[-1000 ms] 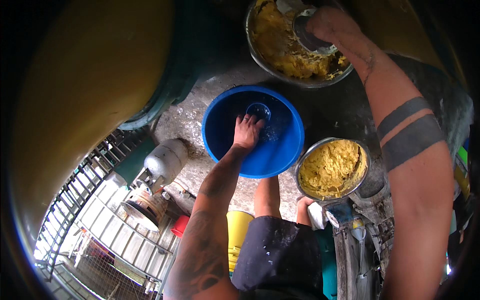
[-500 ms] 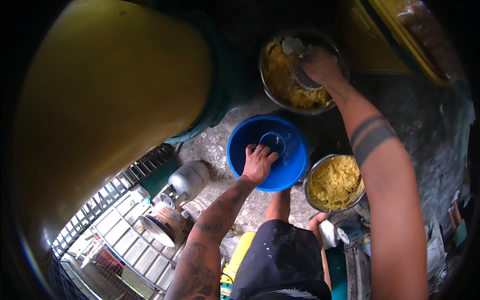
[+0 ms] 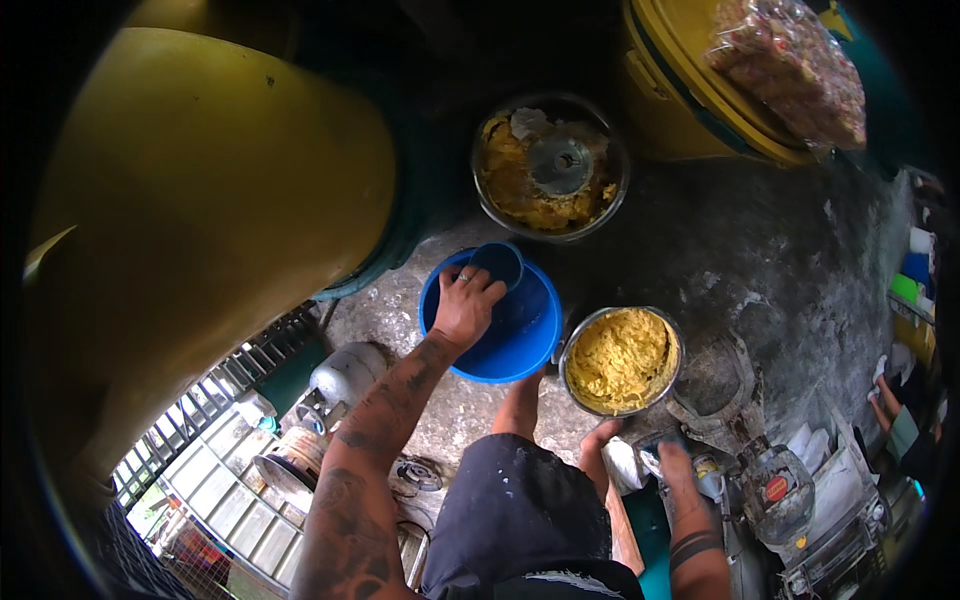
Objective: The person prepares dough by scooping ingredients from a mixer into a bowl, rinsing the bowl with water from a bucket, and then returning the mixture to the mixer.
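My left hand point(image 3: 467, 306) grips the rim of a small blue cup point(image 3: 497, 264) over the far side of a wide blue basin point(image 3: 515, 340). At lower right is my right hand point(image 3: 677, 470), blurred, beside a white cloth-like thing point(image 3: 626, 464) and a worn metal machine; its fingers are not clear. A metal bowl point(image 3: 550, 233) farther off holds yellow dough-like food, a whitish lump and a round metal dish point(image 3: 560, 166) in its middle. Right of the basin stands another metal bowl point(image 3: 573, 388) heaped with yellow, shredded-looking food point(image 3: 622, 358).
Large yellow drums point(image 3: 230, 160) fill the left. A clear bag of pinkish pieces point(image 3: 790, 70) lies on a yellow lidded container point(image 3: 660, 90) at far right. A grey gas cylinder point(image 3: 346, 374) stands at left. Worn concrete floor point(image 3: 760, 240) stretches right; a person's legs point(image 3: 885, 400) show there.
My right hand has left the far bowl and come back to the lower right. My left hand has raised the cup from inside the basin toward its far rim. The view has shifted.
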